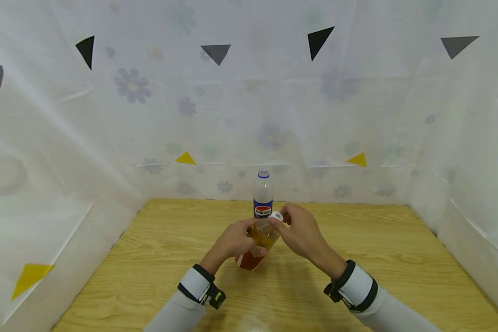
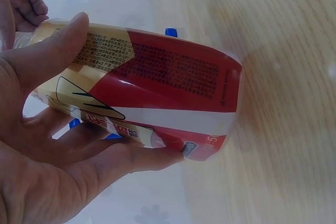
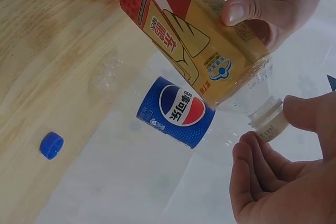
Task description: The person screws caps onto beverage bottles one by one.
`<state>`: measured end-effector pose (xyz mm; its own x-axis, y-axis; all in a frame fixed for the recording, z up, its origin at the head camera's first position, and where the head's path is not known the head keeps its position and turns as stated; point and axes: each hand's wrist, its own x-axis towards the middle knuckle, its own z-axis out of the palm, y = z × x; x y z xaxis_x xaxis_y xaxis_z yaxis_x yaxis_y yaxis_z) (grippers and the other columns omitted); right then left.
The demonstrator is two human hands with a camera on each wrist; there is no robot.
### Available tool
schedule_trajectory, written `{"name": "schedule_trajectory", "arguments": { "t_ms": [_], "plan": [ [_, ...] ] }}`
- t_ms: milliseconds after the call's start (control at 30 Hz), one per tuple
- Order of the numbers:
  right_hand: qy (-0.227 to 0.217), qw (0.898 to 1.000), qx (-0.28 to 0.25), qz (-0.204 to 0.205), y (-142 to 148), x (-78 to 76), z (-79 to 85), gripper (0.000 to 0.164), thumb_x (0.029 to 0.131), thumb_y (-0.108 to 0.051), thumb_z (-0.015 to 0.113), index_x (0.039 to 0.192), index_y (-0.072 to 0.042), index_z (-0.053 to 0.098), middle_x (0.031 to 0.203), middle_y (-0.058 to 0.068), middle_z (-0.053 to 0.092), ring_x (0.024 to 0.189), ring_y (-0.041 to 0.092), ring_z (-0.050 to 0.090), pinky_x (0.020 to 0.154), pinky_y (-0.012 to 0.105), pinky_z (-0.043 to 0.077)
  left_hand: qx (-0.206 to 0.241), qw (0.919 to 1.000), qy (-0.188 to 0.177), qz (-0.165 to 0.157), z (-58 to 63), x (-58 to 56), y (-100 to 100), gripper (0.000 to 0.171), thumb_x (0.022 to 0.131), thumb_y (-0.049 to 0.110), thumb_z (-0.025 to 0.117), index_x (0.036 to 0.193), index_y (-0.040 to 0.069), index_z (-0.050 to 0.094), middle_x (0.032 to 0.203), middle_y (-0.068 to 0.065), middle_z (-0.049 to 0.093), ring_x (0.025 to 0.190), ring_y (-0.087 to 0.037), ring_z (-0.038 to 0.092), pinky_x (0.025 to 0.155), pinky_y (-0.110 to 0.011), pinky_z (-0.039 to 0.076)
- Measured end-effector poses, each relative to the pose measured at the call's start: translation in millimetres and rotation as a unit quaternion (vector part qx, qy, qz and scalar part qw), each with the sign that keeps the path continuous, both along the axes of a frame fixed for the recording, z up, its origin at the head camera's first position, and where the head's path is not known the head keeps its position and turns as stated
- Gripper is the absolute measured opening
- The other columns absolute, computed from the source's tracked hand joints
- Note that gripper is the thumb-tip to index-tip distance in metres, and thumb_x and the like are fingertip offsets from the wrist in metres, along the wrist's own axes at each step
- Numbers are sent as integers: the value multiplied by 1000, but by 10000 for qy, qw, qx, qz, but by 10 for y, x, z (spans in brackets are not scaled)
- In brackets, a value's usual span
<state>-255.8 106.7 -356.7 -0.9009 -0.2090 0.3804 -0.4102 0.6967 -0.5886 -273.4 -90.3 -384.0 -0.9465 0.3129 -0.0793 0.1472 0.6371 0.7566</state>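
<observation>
My left hand grips a clear plastic drink bottle with a red and gold label. The bottle leans with its neck up toward the right, its base close over the table in the head view. At the neck, my right hand pinches a white cap between thumb and fingers. The cap sits at the bottle's mouth in the right wrist view. Just behind stands a clear cola bottle with a blue label, upright and uncapped.
A loose blue cap lies on the table near the cola bottle. The wooden table is bounded by a pale flowered sheet at the back and both sides.
</observation>
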Motion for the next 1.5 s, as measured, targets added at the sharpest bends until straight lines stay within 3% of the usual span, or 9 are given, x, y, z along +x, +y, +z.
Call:
{"name": "schedule_trajectory", "arguments": {
  "t_ms": [100,233,367,467,567,1133,1500],
  "plan": [
    [-62,9999,104,16,-4,10,10,25,95,-31,73,103,-8,67,95,4,67,86,19,60,74,36,51,-7,10000,4,21,-1,5,-2,71,75,21,86,141,17,60,127,-11,69,115,-34,66,99,-56,52],
    [-89,9991,338,223,-13,31,36,45,94,-31,73,126,-2,63,115,11,69,101,28,64,84,45,55,23,10000,26,11,-5,7,-7,70,75,20,86,140,17,60,127,-11,69,115,-34,66,98,-56,52],
    [-79,9980,378,510,-25,63,59,49,94,-12,68,141,-2,55,132,16,65,115,36,64,92,53,54,62,10000,-20,2,-8,6,-13,72,75,21,86,141,16,59,127,-11,69,114,-35,66,98,-55,53],
    [-32,9978,316,585,-31,82,62,46,92,5,62,137,-2,59,128,16,68,112,35,66,89,51,56,46,10000,-17,-3,-11,4,-16,74,75,22,87,142,16,59,127,-11,69,115,-34,66,98,-54,53],
    [-36,9982,162,581,-40,89,52,42,91,10,58,131,-2,64,123,14,70,110,33,67,86,48,57,5,10000,10,-14,-18,2,-18,73,75,22,88,142,17,59,127,-10,69,115,-33,66,98,-54,53],
    [221,9987,-6,460,-59,53,1,32,93,7,62,124,-1,68,113,12,73,104,30,68,88,48,58,-17,10000,8,-9,-27,-15,-18,75,74,23,88,143,17,58,128,-11,69,115,-34,66,98,-55,53],
    [618,9976,172,255,-60,53,-17,20,90,4,68,109,-2,68,100,10,70,89,24,61,76,41,54,2,9999,107,39,-31,-14,4,73,74,20,88,141,17,60,125,-10,69,112,-32,67,96,-53,54]
  ]
}}
